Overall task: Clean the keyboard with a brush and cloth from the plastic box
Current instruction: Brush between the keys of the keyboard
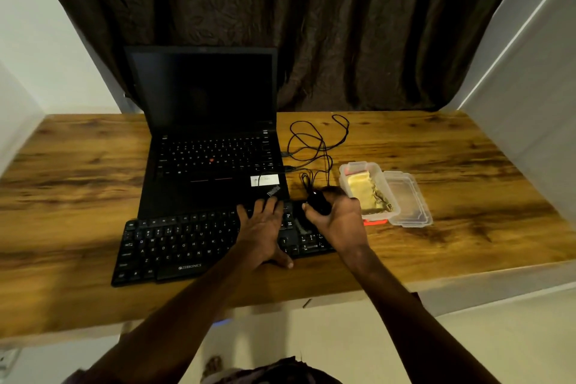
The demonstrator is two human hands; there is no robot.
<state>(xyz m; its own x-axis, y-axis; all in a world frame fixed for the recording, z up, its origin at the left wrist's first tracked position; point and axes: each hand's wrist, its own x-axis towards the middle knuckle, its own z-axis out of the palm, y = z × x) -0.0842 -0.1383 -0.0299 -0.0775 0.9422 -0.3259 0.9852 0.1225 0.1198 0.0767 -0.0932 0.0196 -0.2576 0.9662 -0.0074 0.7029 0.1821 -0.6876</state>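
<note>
While left hand (261, 227) flat on keyboard (174, 246), right hand (338, 218) round mouse (318, 203).

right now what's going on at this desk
A person's left hand rests flat on the right part of the black keyboard, while the right hand grips a small black object, probably the wired mouse, just above the keyboard's right end. The plastic box stands open to the right, a yellow cloth inside and its lid beside it. No brush or cloth is in hand, so cleaning looks not yet begun.
</note>
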